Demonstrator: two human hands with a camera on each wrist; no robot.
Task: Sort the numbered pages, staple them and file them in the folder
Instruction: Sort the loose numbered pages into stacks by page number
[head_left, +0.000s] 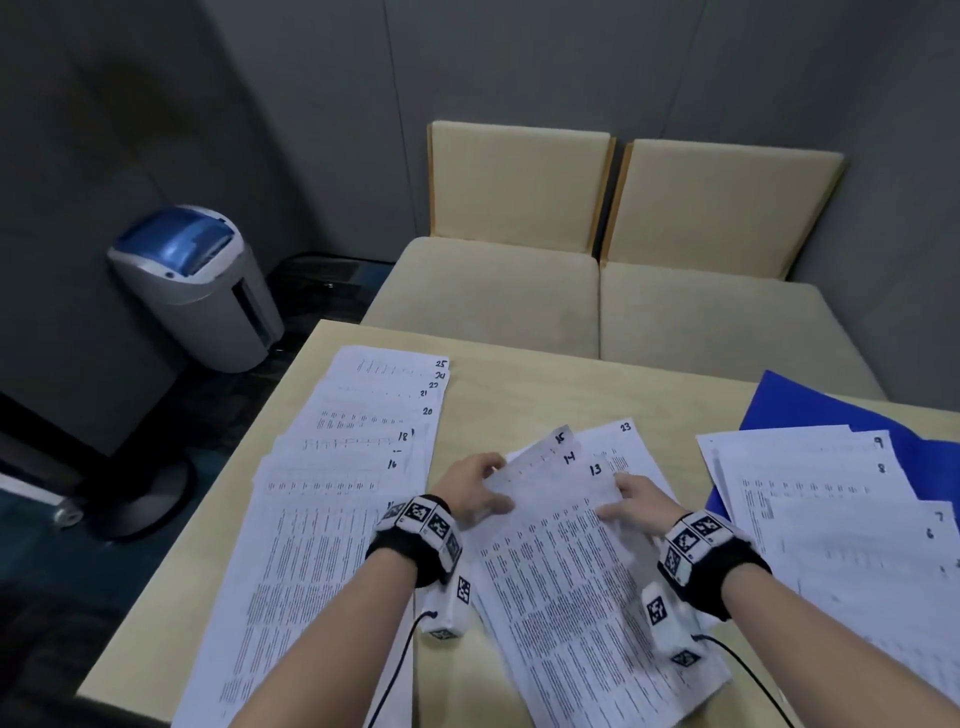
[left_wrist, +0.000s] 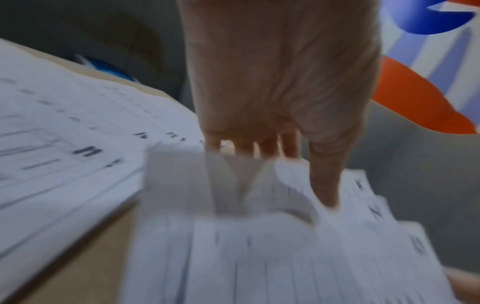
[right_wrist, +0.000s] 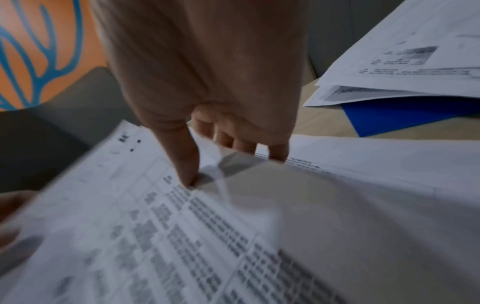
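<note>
In the middle of the table both hands hold a small fan of printed pages (head_left: 561, 488) marked 13, 14 and 15, lifted a little off the wood. My left hand (head_left: 480, 491) pinches the fan's left edge, thumb on top (left_wrist: 324, 185). My right hand (head_left: 631, 506) grips its right side, thumb pressed on the print (right_wrist: 187, 164). Page 23 (head_left: 621, 441) lies flat under them. A spread of pages (head_left: 358, 441) numbered 16 to 25 covers the left. Pages 6 to 9 (head_left: 831, 483) lie on the blue folder (head_left: 800, 405) at right.
The wooden table (head_left: 519, 384) has bare strips between the piles and along its far edge. Two beige padded seats (head_left: 597, 296) stand behind it. A grey and blue bin (head_left: 202, 286) stands on the floor at far left.
</note>
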